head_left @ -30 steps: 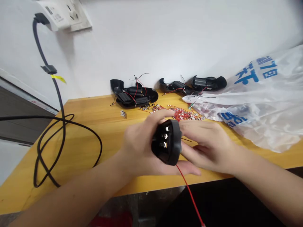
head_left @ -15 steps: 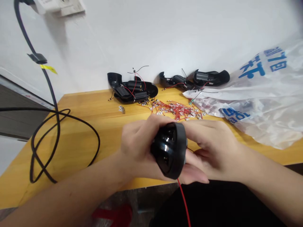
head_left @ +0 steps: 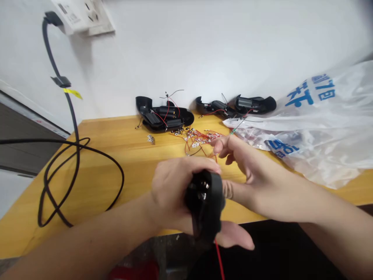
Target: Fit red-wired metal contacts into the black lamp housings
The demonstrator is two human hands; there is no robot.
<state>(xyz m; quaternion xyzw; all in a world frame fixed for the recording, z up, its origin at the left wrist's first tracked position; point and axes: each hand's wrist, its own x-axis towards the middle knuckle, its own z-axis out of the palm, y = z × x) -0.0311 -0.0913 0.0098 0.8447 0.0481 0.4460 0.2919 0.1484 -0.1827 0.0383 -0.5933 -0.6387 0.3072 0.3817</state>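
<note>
A black plastic housing (head_left: 205, 206) with a shiny end sits in my left hand (head_left: 171, 190), whose fingers and thumb wrap round it. From its lower end a red wire (head_left: 219, 258) hangs down past the table edge. My right hand (head_left: 253, 171) is just to the right of the housing. Its thumb lies against or close to the housing's side, while its bent fingers are apart from the thumb, over the near side of a pile of red wires with metal contacts (head_left: 201, 137). Whether the fingertips touch a wire there, I cannot tell.
Open black housings with wires (head_left: 167, 116) stand along the wall, with others (head_left: 253, 105) further right. A small metal piece (head_left: 150, 139) lies on the wooden table (head_left: 136, 155). Looped black cable (head_left: 122, 175) is at left; a printed plastic bag (head_left: 326, 128) at right.
My right hand has drawn back from the housing, and its fingers have moved up toward the wire pile. The housing has lowered slightly in my left hand, and the view has tilted up.
</note>
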